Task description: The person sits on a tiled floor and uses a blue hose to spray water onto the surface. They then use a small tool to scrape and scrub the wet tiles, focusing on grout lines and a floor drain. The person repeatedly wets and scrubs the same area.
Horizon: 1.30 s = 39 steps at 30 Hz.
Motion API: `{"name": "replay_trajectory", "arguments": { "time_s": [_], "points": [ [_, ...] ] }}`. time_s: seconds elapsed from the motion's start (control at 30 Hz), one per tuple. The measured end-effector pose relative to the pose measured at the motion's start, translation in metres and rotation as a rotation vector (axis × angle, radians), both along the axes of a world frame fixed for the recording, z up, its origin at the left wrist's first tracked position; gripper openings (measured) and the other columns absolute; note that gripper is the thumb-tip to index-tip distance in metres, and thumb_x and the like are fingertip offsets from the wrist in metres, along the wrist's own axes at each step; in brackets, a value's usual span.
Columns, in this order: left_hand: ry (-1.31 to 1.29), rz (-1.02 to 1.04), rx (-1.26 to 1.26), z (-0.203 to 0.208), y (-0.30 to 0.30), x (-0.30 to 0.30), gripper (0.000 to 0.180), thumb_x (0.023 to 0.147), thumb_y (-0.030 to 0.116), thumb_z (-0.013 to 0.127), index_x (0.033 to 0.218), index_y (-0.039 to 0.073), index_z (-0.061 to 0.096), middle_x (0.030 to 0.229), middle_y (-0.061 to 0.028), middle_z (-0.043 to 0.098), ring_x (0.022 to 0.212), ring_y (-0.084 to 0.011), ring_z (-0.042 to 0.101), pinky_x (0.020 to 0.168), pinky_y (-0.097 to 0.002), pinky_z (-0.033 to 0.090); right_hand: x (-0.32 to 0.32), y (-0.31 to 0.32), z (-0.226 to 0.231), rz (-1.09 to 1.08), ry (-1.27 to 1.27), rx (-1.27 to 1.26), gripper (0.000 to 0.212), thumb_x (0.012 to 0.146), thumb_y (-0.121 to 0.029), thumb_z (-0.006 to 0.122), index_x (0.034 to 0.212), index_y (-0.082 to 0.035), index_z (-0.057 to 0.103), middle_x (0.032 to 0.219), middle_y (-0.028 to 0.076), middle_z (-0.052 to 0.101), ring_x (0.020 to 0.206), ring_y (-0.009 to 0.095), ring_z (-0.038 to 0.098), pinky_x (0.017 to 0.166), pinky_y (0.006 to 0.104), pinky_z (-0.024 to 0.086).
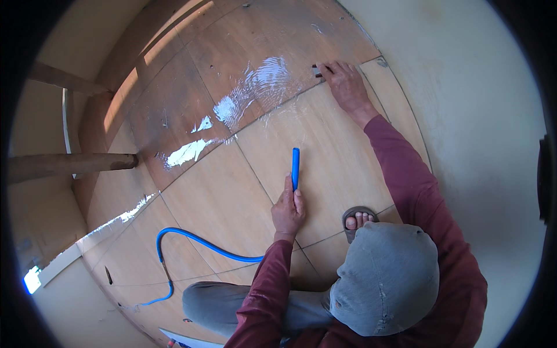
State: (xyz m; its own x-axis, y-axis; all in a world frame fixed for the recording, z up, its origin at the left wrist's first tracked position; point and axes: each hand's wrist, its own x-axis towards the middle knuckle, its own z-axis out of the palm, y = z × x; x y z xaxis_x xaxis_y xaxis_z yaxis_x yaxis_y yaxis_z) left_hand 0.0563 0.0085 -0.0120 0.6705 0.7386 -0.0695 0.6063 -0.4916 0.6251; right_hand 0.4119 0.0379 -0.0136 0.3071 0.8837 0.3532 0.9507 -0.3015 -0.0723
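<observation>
My left hand (288, 213) is closed around a blue hose (296, 165), its end pointing away from me over the floor tiles. The hose (204, 240) runs behind my left forearm and curves to the left across the floor. Farther off, my right hand (347, 88) reaches out to the right with its fingers pinched on a small flat piece, dark and grey (316, 71). That piece is beside a tile joint, and its kind is too small to make out. Rippled water (264, 78) shines on the tiles left of my right hand.
A pale wall (470, 104) closes off the right side. Wooden posts (75, 166) stand at the left. A small dark pointed object (108, 275) lies on the floor at the lower left, and a flat board (188, 339) shows at the bottom edge.
</observation>
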Motion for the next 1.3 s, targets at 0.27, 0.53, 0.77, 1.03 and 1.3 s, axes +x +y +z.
{"name": "replay_trajectory", "arguments": {
  "time_s": [0.27,0.53,0.77,1.03,1.3],
  "points": [
    [-0.051,0.007,0.085,-0.003,0.007,0.000,0.054,0.103,0.021,0.053,0.154,0.009,0.046,0.098,-0.0184,0.075,0.073,-0.0335,0.072,0.063,-0.0448,0.058,-0.053,0.012,-0.011,0.283,0.232,0.161,0.028,0.096,-0.010,0.060,0.121,-0.003,0.071,0.131,0.014,0.066,0.126,0.031,0.062,0.108,0.0424,0.049],
    [-0.063,0.030,0.058,-0.003,0.005,-0.003,0.051,0.102,0.019,0.052,0.152,0.007,0.050,0.085,-0.0170,0.071,0.066,-0.0339,0.069,0.058,-0.0431,0.055,0.020,-0.070,-0.018,-0.355,0.120,-0.125,0.061,0.104,-0.028,0.057,0.150,0.010,0.040,0.158,0.027,0.037,0.148,0.039,0.038,0.121,0.0498,0.033],
    [-0.070,0.002,0.025,-0.006,-0.003,0.002,0.052,0.101,0.019,0.052,0.151,0.004,0.050,0.084,-0.0175,0.071,0.065,-0.0343,0.068,0.058,-0.0432,0.054,0.077,-0.027,-0.031,-0.385,0.128,-0.024,0.064,0.103,-0.031,0.058,0.149,0.010,0.040,0.157,0.025,0.038,0.149,0.039,0.034,0.124,0.0502,0.028],
    [-0.070,-0.018,0.028,-0.008,0.000,0.001,0.052,0.102,0.020,0.052,0.151,0.003,0.050,0.085,-0.0181,0.071,0.066,-0.0349,0.069,0.057,-0.0431,0.054,0.081,-0.040,-0.023,-0.346,0.158,0.000,0.065,0.106,-0.038,0.054,0.150,0.008,0.042,0.158,0.026,0.037,0.150,0.039,0.033,0.124,0.0483,0.029],
    [0.026,0.026,0.041,-0.004,0.006,-0.010,0.054,0.099,0.019,0.054,0.151,0.006,0.051,0.087,-0.0161,0.071,0.066,-0.0332,0.069,0.057,-0.0426,0.055,0.058,0.067,-0.019,0.022,0.384,-0.204,0.069,0.109,-0.049,0.040,0.154,0.003,0.039,0.163,0.021,0.034,0.154,0.035,0.029,0.127,0.0446,0.022]
  ]
}}
